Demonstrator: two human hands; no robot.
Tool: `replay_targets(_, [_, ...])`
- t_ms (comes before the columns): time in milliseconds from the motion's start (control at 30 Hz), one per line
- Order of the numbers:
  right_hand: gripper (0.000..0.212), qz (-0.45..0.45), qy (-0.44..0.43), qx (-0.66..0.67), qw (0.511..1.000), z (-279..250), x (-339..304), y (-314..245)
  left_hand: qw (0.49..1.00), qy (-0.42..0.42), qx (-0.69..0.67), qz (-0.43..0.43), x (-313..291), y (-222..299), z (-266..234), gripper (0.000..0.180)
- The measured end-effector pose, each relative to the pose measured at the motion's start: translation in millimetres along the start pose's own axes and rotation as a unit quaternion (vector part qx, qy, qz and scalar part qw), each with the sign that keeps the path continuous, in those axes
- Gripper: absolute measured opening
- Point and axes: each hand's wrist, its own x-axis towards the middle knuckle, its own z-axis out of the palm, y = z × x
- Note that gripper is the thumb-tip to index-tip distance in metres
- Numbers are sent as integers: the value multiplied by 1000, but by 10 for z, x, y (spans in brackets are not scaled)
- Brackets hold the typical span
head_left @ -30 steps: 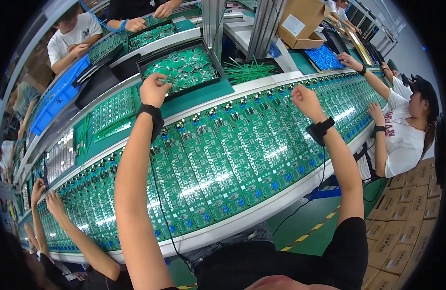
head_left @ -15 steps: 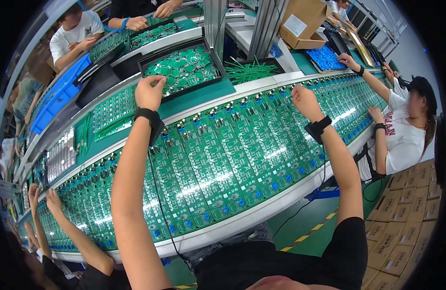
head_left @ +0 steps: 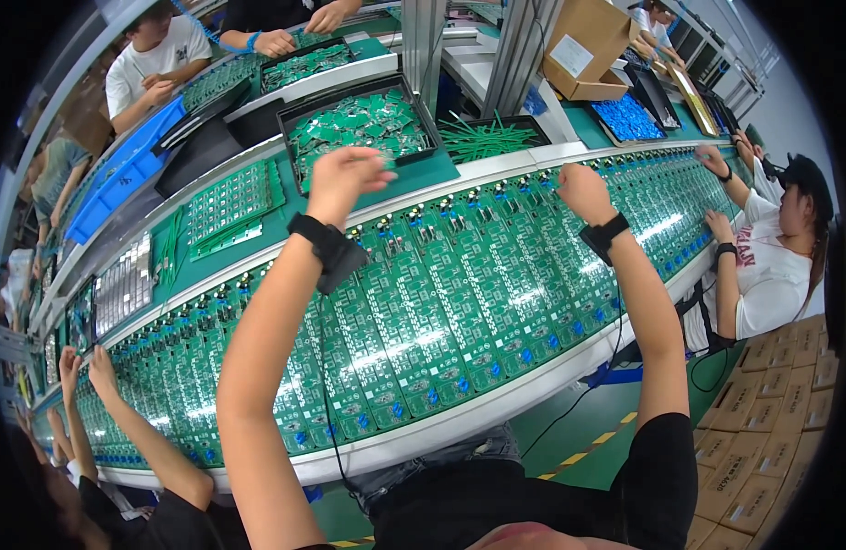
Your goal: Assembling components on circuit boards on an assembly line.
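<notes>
My left hand, with a black band on its wrist, is over the near edge of a black tray heaped with small green circuit boards. Motion smears its fingertips, so whether they pinch anything is unclear. Farther right, my right hand has its fingers curled closed above the far edge of the row of long green circuit boards; anything inside them is hidden. These boards lie side by side along the line, with dark and yellowish parts at their far ends and blue parts at their near ends.
Behind the line are a bin of green strips, a tray of blue parts, an open cardboard box and metal posts. Co-workers' hands reach over the line at the left and right. Thin cables hang from my wrists.
My left hand has moved right, from the tray's left edge to its near side. My right hand stays near the far edge, its fingers more curled. The view has shifted slightly.
</notes>
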Motion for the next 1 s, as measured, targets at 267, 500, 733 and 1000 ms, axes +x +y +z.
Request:
replay_targets(267, [26,-62,-42,409,910,-660,-179,-1296,981,-99,-153,-66,-281,-12,590,16])
replay_targets(500, [21,-58,-75,556,826,-539,-224,-1406,971,-120,-171,-113,-400,-2,749,15])
replay_targets(733, [18,-50,-52,449,890,-512,-270,-588,990,-19,141,-2,-21,-131,114,17])
replay_targets(1000, [15,47,76,356,930,-258,-417,-27,920,212,327,40,627,-339,-597,22])
